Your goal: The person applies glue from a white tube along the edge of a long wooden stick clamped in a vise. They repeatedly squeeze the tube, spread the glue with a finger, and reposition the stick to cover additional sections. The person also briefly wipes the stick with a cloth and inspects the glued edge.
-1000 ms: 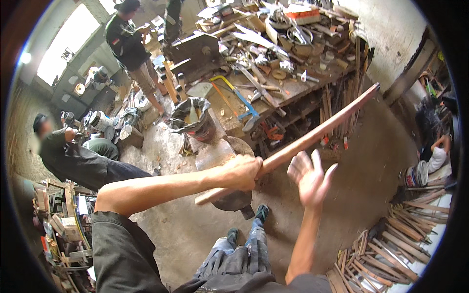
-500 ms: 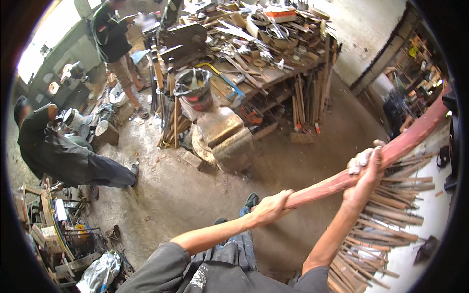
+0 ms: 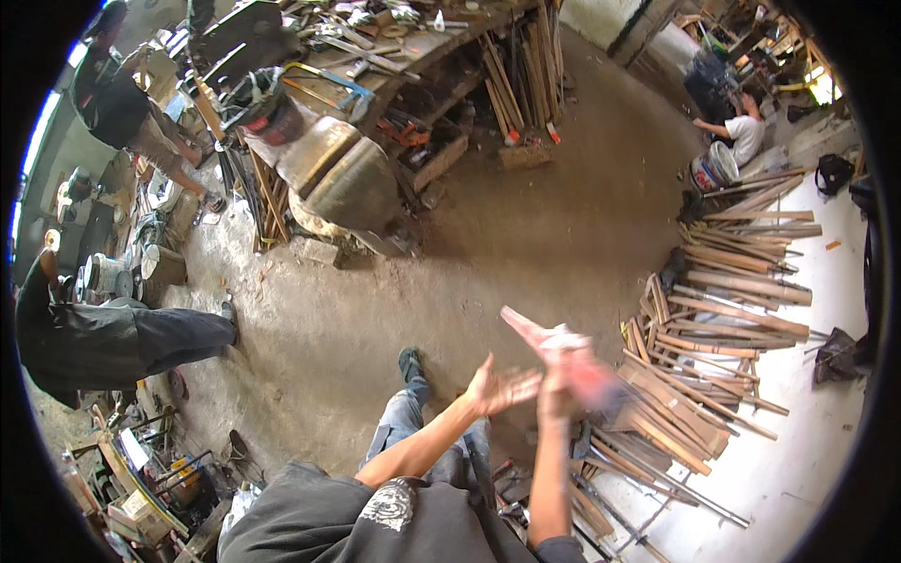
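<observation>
A long piece of reddish wood (image 3: 526, 330) is in front of my body, blurred and foreshortened, its narrow tip pointing forward and left. My right hand (image 3: 556, 383), smeared by motion and with white wrapping about the fingers, is closed around it. Just left of the wood is my left hand (image 3: 499, 387), fingers spread and thumb up. Whether its fingertips touch the wood I cannot tell. Beyond my right hand, many long wooden strips (image 3: 694, 403) lie in piles along the right wall.
A heavy stump-like block (image 3: 352, 188) stands ahead left beside a cluttered workbench (image 3: 450, 42). Two people stand at left (image 3: 122, 347), (image 3: 113, 94); another person (image 3: 746, 136) sits far right near a white bucket (image 3: 715, 167). Tools and scrap (image 3: 141, 497) crowd the near left.
The reddish wood has swung down and inward from the upper right. My left hand has let go and opened. My view has turned right, and one foot has stepped forward.
</observation>
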### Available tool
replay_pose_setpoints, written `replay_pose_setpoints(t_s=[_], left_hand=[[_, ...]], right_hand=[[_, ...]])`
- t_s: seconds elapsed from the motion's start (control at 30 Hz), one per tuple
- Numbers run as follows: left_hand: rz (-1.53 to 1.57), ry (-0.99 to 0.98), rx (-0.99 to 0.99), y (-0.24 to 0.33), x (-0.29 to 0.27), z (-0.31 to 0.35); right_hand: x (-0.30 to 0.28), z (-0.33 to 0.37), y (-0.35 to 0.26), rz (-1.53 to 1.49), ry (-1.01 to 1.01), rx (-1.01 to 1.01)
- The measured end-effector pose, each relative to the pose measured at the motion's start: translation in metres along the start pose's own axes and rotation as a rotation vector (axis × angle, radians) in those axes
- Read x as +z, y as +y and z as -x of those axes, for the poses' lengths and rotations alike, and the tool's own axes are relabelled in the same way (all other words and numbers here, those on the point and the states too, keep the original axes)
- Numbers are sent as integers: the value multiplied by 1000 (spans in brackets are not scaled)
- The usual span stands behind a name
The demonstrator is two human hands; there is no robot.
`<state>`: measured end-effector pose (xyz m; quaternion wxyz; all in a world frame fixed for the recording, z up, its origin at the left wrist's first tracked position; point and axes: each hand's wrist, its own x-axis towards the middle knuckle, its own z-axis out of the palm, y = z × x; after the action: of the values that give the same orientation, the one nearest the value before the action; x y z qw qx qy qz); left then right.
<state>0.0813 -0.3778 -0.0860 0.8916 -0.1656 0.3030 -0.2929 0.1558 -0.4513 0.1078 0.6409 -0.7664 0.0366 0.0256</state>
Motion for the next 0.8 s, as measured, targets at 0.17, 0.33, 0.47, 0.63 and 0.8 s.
replay_pose_setpoints(t_s=[0.17, 0.33, 0.47, 0.63, 0.8], left_hand=[[-546, 407, 90, 25, -54, -69], [-238, 737, 314, 8, -116, -50], [156, 574, 575, 7, -148, -33], [233, 555, 690, 29, -192, -21], [269, 523, 786, 39, -210, -8]], right_hand=[[-47, 83, 115, 306, -445, -81], [-89, 88, 75, 699, -534, 31], [-94, 96, 28, 722, -594, 27], [-111, 103, -49, 766, -871, -47], [-102, 102, -83, 861, -1006, -112]])
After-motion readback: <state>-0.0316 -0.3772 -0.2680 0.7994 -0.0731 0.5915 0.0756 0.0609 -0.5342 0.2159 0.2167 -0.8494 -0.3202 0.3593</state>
